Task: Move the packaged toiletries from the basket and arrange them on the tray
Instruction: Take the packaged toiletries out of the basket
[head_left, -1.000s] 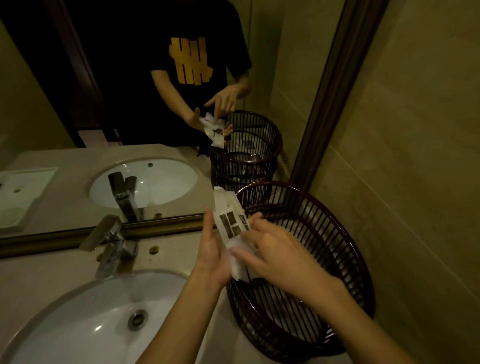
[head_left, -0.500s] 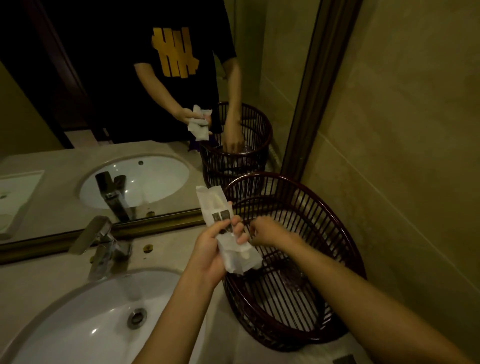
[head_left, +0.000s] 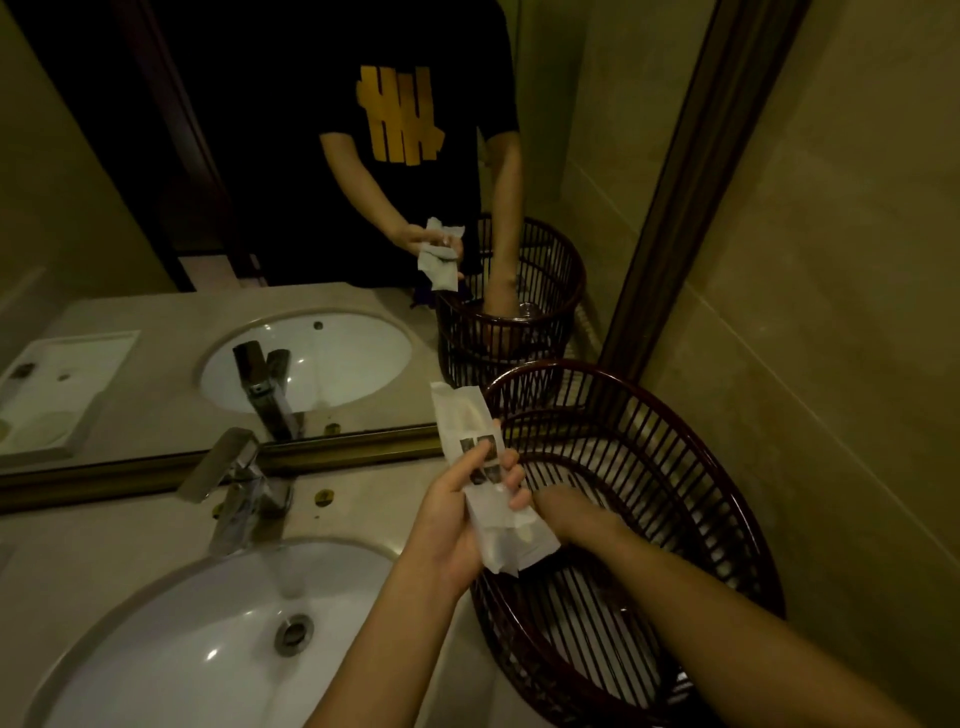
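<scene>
My left hand (head_left: 457, 514) holds a bunch of white toiletry packets (head_left: 485, 483) upright, just left of the rim of a dark slatted basket (head_left: 717, 499) in the counter's right corner. My right hand (head_left: 571, 512) reaches down into the basket behind the packets; its fingers are hidden by the packets and my left hand, so I cannot tell what it holds. A white tray (head_left: 57, 384) shows only as a reflection in the mirror, at the far left.
A white sink (head_left: 208, 644) with a chrome faucet (head_left: 239, 483) lies left of the basket. The framed mirror (head_left: 260, 208) runs along the back and reflects a person in a dark shirt. A tiled wall (head_left: 831, 364) closes the right side.
My right hand left the packets and dropped into the basket. My left hand alone now holds the packets, shifted slightly left of the basket rim.
</scene>
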